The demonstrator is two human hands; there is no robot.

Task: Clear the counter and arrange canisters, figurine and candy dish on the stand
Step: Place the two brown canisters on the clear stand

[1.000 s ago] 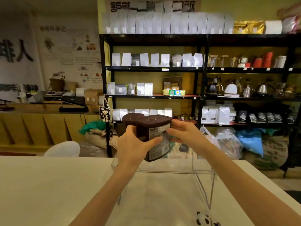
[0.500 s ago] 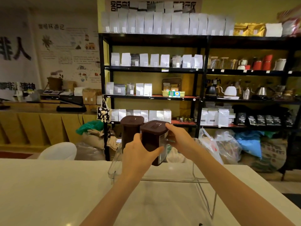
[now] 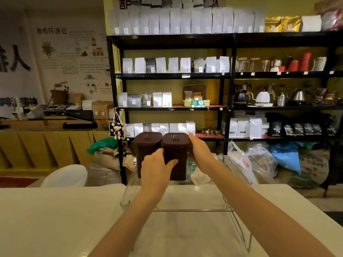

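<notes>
Two dark brown square canisters stand side by side at the far left of a clear acrylic stand (image 3: 193, 210) on the white counter (image 3: 55, 219). The left canister (image 3: 146, 149) stands alone. The right canister (image 3: 175, 154) is upright between my hands. My left hand (image 3: 156, 169) grips its near left side, thumb across the front. My right hand (image 3: 199, 151) holds its right side near the lid. No figurine or candy dish shows in the head view.
Behind the counter rise black shelves (image 3: 228, 75) with white bags, kettles and jars. Sacks and plastic bags (image 3: 259, 162) lie on the floor beyond. A white chair back (image 3: 66, 176) stands at the counter's far left edge.
The canister in my hands has gone from tilted and raised to upright, further forward and down, beside the other canister on the stand. The toy panda at the bottom edge left view.
</notes>
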